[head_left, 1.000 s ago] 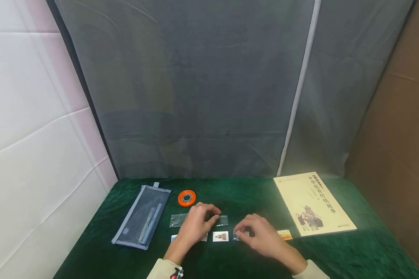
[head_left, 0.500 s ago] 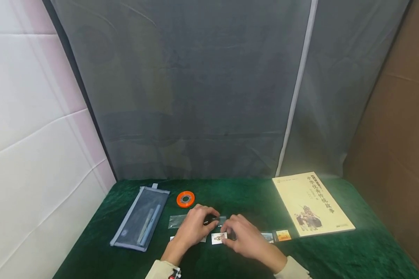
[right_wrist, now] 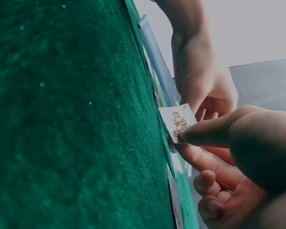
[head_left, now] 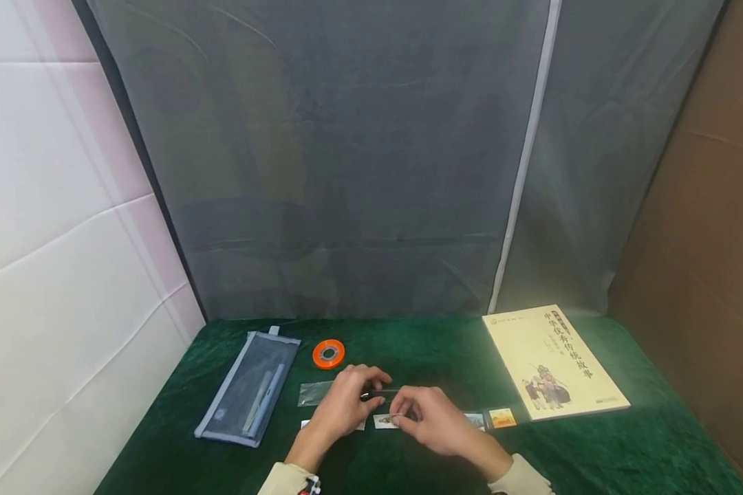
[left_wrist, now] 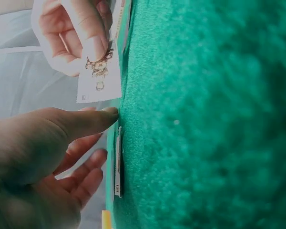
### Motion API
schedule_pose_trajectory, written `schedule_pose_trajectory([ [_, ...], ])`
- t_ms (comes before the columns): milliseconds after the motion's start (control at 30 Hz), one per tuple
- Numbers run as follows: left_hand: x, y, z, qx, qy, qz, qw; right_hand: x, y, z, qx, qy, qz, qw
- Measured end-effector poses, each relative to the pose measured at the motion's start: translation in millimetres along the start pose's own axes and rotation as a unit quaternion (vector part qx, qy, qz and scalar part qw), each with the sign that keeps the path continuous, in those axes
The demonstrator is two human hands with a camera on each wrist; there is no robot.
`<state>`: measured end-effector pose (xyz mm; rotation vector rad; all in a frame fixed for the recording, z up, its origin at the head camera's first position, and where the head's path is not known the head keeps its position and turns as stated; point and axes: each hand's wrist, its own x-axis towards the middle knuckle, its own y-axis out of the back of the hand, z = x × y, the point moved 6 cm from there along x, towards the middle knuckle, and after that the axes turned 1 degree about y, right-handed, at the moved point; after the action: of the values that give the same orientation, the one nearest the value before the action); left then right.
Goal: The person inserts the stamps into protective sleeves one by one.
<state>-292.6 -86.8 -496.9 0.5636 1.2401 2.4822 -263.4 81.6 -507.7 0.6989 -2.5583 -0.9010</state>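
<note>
A white postage stamp (head_left: 382,421) with a brown seated figure is pinched between the thumb and finger of my right hand (head_left: 435,421). In the left wrist view the stamp (left_wrist: 102,88) is tilted up from the green cloth, its scalloped edge downward in that picture. My left hand (head_left: 342,404) lies over a clear plastic strip (head_left: 312,394), which shows on its left side; something small and dark shows under its fingers. The left thumb is nearly straight and the other fingers are loosely bent. Another stamp (left_wrist: 117,164) lies flat near that hand, partly hidden by it in the head view.
A blue stamp (head_left: 475,420) and an orange stamp (head_left: 503,417) lie right of my right hand. A yellow book (head_left: 547,364) is at the right, an orange ring-shaped spool (head_left: 317,359) behind my left hand, and a mesh pencil pouch (head_left: 238,392) with pens at the left.
My right hand has moved left from beside the blue stamp to the figure stamp, taken it between thumb and finger and tipped it up. My left hand has stayed nearly in place.
</note>
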Motion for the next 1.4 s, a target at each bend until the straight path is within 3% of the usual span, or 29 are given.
schedule_pose_trajectory([
  [233,2.4,0.6,-1.9,-0.09,-0.011,0.008,0.9959,-1.5,8.1,-1.5,0.01,0.011,0.02,0.9997],
  [500,3.2,1.1,7.9,-0.174,0.025,0.028,0.984,-11.7,29.0,11.9,0.01,-0.01,0.041,0.9991],
  [767,3.9,-11.3,22.5,-0.257,0.037,0.003,0.9656,-29.2,60.2,34.4,0.04,-0.046,0.141,0.9882],
  [1000,2.4,-21.6,23.7,-0.269,0.038,-0.01,0.9623,-33.9,71.0,52.6,0.103,-0.056,0.206,0.9715],
  [1400,1.4,-21.2,22.8,-0.274,0.047,0.003,0.9606,-35.2,70.1,55.1,0.181,-0.068,0.187,0.9632],
])
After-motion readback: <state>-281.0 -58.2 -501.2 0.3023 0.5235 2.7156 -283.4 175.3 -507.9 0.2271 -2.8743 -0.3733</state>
